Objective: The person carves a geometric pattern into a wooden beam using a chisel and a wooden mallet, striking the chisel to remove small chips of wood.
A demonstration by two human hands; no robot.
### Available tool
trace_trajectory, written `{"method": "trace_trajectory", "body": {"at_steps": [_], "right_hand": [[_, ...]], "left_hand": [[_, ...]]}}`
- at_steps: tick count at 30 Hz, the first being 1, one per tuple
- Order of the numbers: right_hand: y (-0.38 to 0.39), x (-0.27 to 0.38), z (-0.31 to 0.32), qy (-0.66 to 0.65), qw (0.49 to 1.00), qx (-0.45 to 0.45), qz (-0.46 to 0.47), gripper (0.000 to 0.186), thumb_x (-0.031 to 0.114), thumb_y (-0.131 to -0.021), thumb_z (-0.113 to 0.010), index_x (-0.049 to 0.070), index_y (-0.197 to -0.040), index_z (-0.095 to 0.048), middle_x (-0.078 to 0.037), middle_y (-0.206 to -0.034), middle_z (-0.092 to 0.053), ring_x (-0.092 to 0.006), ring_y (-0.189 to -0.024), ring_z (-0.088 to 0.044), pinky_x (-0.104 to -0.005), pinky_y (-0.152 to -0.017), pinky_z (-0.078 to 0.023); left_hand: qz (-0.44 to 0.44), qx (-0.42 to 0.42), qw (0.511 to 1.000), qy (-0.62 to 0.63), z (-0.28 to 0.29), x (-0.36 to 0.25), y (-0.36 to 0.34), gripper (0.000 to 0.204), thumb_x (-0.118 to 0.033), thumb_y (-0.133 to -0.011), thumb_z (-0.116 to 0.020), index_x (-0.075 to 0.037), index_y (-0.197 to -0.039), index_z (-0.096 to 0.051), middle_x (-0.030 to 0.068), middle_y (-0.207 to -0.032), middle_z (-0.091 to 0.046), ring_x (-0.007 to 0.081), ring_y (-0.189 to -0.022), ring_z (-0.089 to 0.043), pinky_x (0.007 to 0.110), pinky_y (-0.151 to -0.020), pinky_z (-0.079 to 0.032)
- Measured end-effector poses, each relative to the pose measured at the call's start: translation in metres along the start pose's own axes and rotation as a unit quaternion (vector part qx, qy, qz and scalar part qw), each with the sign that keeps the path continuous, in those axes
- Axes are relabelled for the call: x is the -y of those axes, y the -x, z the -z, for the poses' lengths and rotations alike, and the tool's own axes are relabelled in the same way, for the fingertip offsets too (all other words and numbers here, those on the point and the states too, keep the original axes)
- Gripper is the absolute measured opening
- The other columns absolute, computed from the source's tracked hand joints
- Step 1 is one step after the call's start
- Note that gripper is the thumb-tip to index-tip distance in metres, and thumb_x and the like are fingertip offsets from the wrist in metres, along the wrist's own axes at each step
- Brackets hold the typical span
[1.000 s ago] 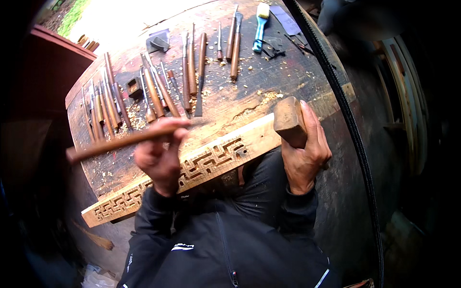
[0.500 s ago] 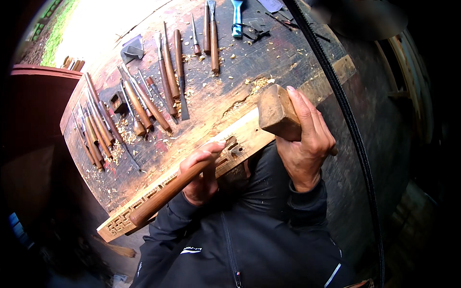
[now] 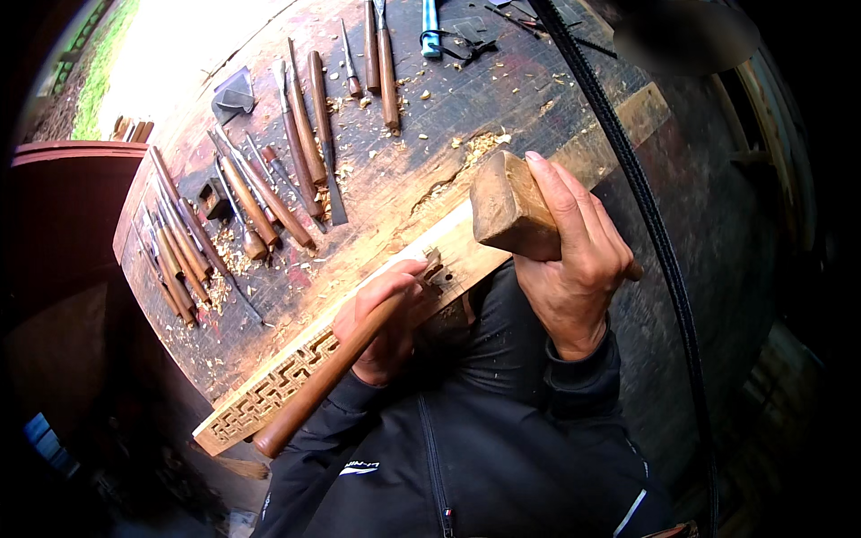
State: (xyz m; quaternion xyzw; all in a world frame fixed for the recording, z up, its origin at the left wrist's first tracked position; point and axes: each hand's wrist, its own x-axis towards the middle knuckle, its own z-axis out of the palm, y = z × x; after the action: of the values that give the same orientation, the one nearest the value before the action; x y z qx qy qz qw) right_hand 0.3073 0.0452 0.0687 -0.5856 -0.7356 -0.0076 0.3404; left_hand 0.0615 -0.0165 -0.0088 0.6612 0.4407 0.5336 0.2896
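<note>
A long light wooden board [image 3: 480, 254] lies slantwise along the table's near edge, with a cut pattern of angular lines at its left end. My left hand [image 3: 381, 314] is closed around a carving chisel [image 3: 327, 377] whose brown wooden handle slants down to the left. The fingertips rest on the board beside several cut recesses, and the chisel's cutting tip is hard to make out there. My right hand [image 3: 578, 251] grips a wooden mallet [image 3: 516, 208] with a worn blocky head. This mallet head is over the board's right part, apart from the chisel handle.
Many chisels and gouges [image 3: 260, 193] with brown handles lie across the dark worktable [image 3: 377, 193], among wood shavings [image 3: 484, 143]. Beyond them are a small dark box [image 3: 214, 199], a grey folded piece [image 3: 233, 97] and a blue-handled tool [image 3: 430, 31]. A black braided cable [image 3: 650, 211] hangs at right.
The chisel handle's lower end has swung slightly right and down, so more of the carved pattern shows. The mallet has shifted slightly left. Table and tools appear slightly shifted in view.
</note>
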Motion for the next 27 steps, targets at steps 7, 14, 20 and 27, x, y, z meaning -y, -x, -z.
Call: {"method": "trace_trajectory", "body": {"at_steps": [7,14,20,27], "right_hand": [[-0.002,0.000,0.000,-0.003,1.000,-0.005,0.008,0.069,0.001,-0.079,-0.095,0.004,-0.146,-0.076,-0.020,-0.133,-0.082,-0.0412,-0.118,-0.081,-0.0466,-0.102,-0.064],[-0.002,0.000,0.000,0.005,1.000,-0.006,0.012,0.068,0.000,-0.079,-0.094,0.004,-0.144,-0.077,-0.020,-0.131,-0.082,-0.0410,-0.116,-0.082,-0.0461,-0.100,-0.065],[-0.002,0.000,0.000,-0.001,1.000,0.001,0.011,0.067,0.000,-0.079,-0.093,0.004,-0.144,-0.078,-0.020,-0.130,-0.082,-0.0408,-0.115,-0.082,-0.0455,-0.099,-0.065],[-0.002,0.000,0.001,0.002,1.000,0.015,0.011,0.065,0.001,-0.080,-0.093,0.004,-0.143,-0.078,-0.019,-0.131,-0.082,-0.0404,-0.117,-0.081,-0.0457,-0.101,-0.064]], "left_hand": [[-0.011,0.001,1.000,-0.006,0.004,0.001,0.004,0.030,0.016,-0.103,-0.071,0.006,-0.130,-0.062,0.0272,-0.115,-0.082,0.0388,-0.106,-0.084,0.045,-0.091,-0.069],[0.038,0.020,0.997,0.069,0.006,-0.001,0.009,0.035,0.023,-0.105,-0.060,0.002,-0.133,-0.059,0.0269,-0.126,-0.075,0.0408,-0.122,-0.077,0.052,-0.107,-0.063],[0.011,-0.007,0.997,0.074,0.001,0.006,0.007,0.017,-0.003,-0.115,-0.065,0.008,-0.128,-0.064,0.0312,-0.117,-0.081,0.0411,-0.112,-0.083,0.046,-0.096,-0.067],[0.052,0.017,0.995,0.079,0.004,0.000,0.012,0.016,0.004,-0.115,-0.060,0.002,-0.130,-0.060,0.0297,-0.129,-0.076,0.0426,-0.125,-0.076,0.054,-0.112,-0.059]]}}
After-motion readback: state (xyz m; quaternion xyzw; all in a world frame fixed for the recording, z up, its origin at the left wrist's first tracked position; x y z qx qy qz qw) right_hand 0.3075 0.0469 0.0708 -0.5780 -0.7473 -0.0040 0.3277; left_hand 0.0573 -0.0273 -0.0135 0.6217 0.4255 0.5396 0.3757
